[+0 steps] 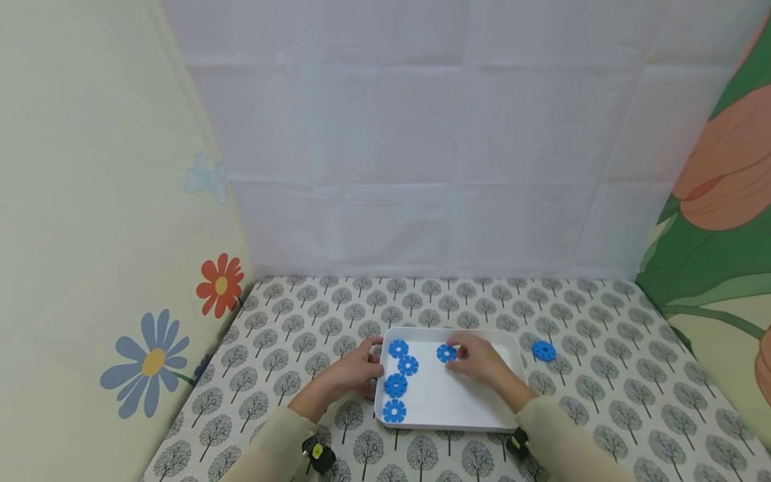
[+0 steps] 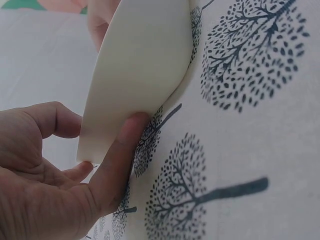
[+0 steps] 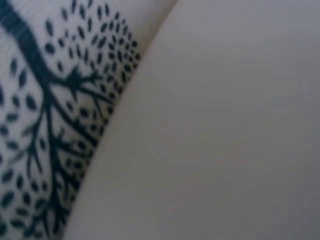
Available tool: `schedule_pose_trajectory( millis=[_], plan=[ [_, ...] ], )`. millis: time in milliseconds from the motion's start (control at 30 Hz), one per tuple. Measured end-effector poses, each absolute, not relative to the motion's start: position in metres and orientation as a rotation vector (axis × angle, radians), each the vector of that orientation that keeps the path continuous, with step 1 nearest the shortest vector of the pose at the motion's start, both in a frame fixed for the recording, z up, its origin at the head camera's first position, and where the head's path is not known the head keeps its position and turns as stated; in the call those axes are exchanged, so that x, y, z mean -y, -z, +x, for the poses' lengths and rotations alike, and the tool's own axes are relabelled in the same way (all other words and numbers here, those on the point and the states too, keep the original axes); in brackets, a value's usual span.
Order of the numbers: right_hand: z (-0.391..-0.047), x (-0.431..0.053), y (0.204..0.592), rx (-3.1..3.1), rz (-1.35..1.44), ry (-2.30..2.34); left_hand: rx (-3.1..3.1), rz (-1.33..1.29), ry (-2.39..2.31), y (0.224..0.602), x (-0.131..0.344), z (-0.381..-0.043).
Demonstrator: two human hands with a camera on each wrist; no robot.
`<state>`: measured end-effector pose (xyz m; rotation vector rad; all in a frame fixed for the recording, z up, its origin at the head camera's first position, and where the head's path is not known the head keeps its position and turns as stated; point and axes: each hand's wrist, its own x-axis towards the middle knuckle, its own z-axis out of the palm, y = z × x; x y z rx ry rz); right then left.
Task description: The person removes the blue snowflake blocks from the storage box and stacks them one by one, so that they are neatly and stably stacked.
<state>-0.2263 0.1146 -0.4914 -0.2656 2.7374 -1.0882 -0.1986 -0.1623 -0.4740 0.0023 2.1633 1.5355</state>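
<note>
Head view: right hand (image 1: 480,361) curls thumb and forefinger round a blue notched disc (image 1: 444,353) inside the white rectangular tray (image 1: 442,402); left hand (image 1: 354,370) pinches the tray's left wall. Another blue piece (image 1: 544,351) lies outside, rightward, nearer the right hand.

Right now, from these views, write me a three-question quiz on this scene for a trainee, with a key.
1. Which grip has its thumb on the outside of the tray, and what does the other grip do?
2. True or false: every disc is inside the tray.
3. Seen from the head view, along which side of the tray does the uneven row of discs lie: A) right, B) left, or C) near?

Key
1. The left grip; the right grip pinches a disc.
2. False: one loose disc lies on the cloth, right of the tray.
3. B.
</note>
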Motion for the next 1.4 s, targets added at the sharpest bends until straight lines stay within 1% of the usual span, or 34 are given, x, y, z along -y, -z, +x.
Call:
schedule_pose_trajectory(
  millis=[433, 933, 1400],
  plan=[
    [-0.228, -0.107, 0.495, -2.817, -0.236, 0.985, -2.163, 0.008, -1.516, 0.476, 0.162, -0.201],
    [-0.23, -0.107, 0.495, -2.818, -0.242, 1.001, -2.182, -0.009, -1.5, 0.475, 0.161, -0.201],
    [-0.231, -0.104, 0.494, -2.804, -0.186, 0.987, -2.203, -0.005, -1.462, 0.475, 0.161, -0.203]
  ],
)
